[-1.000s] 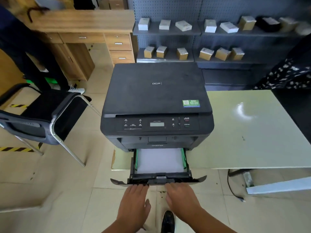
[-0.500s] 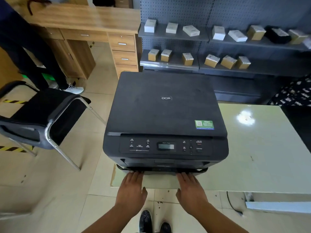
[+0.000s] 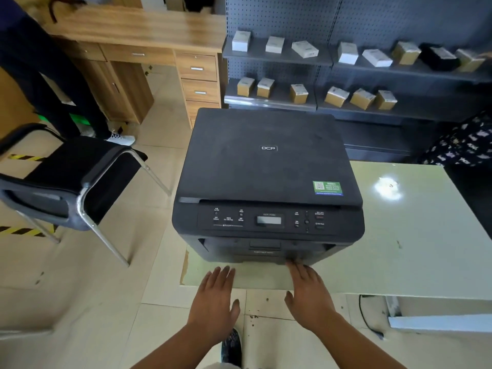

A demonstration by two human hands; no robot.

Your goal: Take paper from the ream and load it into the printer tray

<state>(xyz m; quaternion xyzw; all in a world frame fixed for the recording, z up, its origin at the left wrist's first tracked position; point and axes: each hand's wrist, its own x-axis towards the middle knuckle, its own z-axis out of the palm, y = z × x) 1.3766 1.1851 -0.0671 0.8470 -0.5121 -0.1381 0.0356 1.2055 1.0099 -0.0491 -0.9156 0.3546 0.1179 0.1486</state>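
Printer front faces the person

Cream tile floor, hazard tape stripes at 9 o'clock. Black chair with metal legs at 9. Wooden desk with drawers at 11. Dark pegboard shelving from 12 to 2, small white and brown boxes on two shelves. Pale green table at 3, glare spot on top.
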